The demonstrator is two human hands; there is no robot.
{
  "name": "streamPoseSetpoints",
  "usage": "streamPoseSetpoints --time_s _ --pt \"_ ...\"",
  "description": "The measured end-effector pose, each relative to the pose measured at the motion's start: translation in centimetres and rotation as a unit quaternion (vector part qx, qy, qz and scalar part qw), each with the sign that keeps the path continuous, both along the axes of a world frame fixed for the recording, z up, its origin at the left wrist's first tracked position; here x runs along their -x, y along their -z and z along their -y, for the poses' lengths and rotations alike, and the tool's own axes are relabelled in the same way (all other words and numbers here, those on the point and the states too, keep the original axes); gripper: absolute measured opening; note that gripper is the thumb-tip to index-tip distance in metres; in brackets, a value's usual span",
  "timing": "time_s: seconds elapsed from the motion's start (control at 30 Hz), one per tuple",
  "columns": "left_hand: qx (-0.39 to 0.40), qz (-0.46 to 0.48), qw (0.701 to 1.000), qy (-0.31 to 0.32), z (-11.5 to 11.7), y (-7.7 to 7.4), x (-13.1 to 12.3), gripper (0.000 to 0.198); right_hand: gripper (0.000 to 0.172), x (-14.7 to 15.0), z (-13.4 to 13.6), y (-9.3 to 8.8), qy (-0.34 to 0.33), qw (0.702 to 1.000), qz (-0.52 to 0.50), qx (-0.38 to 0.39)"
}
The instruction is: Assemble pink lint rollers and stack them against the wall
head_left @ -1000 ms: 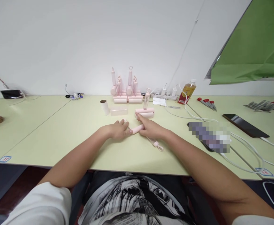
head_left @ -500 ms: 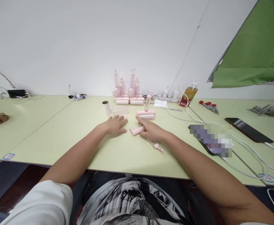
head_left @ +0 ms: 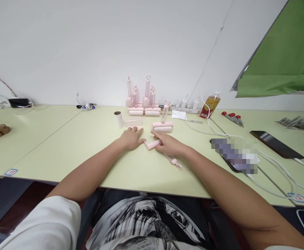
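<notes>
Pale pink plastic all over the middle of the head view: the right hand (head_left: 169, 143) has its fingers curled around a pink roller (head_left: 152, 144), which lies on the table just right of centre, its looped handle (head_left: 173, 160) poking out on the near side. The left hand (head_left: 131, 138) is down flat, fingers loose and spread at the near edge of a clear cover (head_left: 133, 122), thumb by the roller's left end; can't tell if they touch. My two cents: a snug but gentle right-hand grip, low to the table so the roller can't spin, and light left fingertips, since that cover looks thin. Cardboard tube (head_left: 118, 119) stands just left of the cover, so mind the knuckles. Surface is a smooth yellow-green table (head_left: 63, 149) with seams, against a white wall (head_left: 89, 52). Far right there's a drink bottle (head_left: 209, 105), a dark phone (head_left: 277, 144) and a green sheet (head_left: 279, 62) hanging above.
</notes>
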State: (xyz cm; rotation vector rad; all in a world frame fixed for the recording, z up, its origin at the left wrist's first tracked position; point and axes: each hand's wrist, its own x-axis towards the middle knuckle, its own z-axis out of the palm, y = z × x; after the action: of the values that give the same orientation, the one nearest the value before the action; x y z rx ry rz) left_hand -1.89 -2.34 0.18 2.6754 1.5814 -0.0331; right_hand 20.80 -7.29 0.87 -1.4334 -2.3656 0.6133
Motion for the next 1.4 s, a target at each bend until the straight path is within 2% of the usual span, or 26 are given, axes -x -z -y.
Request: streamPoseSetpoints --time_s 0.13,0.23,0.33,0.5,0.63,0.77,0.9,1.1,1.23,1.4 --pt "-0.012 0.019 1.0 0.0 -0.3 -0.1 0.0 0.065 0.073 -0.1 -0.2 0.3 -0.009 1.0 -0.006 -0.01" --pt "-0.074 0.053 0.996 -0.021 -1.3 -0.6 -0.3 0.055 0.072 0.0 -0.2 0.3 -0.01 1.0 -0.003 -0.011" --pt "-0.132 0.082 0.987 -0.043 -3.2 -1.0 -0.7 0.056 0.072 0.2 0.0 0.0 -0.006 1.0 0.004 -0.002" --pt "-0.094 0.056 0.992 -0.07 -6.2 -0.4 -1.3 0.073 0.071 0.3 0.2 -0.3 -0.002 1.0 0.013 0.004" --pt "-0.088 0.063 0.993 -0.05 -6.8 0.5 -1.4 0.074 0.069 0.4 0.1 -0.3 -0.014 1.0 0.014 -0.005" --pt "-0.108 0.071 0.992 -0.014 -6.8 1.0 -1.2 0.07 0.065 0.3 0.0 -0.3 -0.017 1.0 0.017 -0.01" --pt "-0.109 0.079 0.991 -0.011 -6.4 1.2 -0.9 0.069 0.063 0.2 -0.1 -0.2 -0.02 1.0 0.018 -0.016" --pt "-0.171 0.096 0.98 -0.006 -2.5 1.0 -0.1 0.067 0.059 0.2 -0.3 0.2 -0.029 0.999 0.024 -0.03" --pt "-0.134 0.076 0.988 0.012 -0.4 1.4 0.7 0.067 0.058 0.3 -0.2 0.0 -0.025 0.999 0.032 -0.03" --pt "-0.062 0.063 0.996 0.003 -0.7 1.9 0.8 0.071 0.056 0.2 -0.2 0.1 -0.026 0.999 0.03 -0.031"
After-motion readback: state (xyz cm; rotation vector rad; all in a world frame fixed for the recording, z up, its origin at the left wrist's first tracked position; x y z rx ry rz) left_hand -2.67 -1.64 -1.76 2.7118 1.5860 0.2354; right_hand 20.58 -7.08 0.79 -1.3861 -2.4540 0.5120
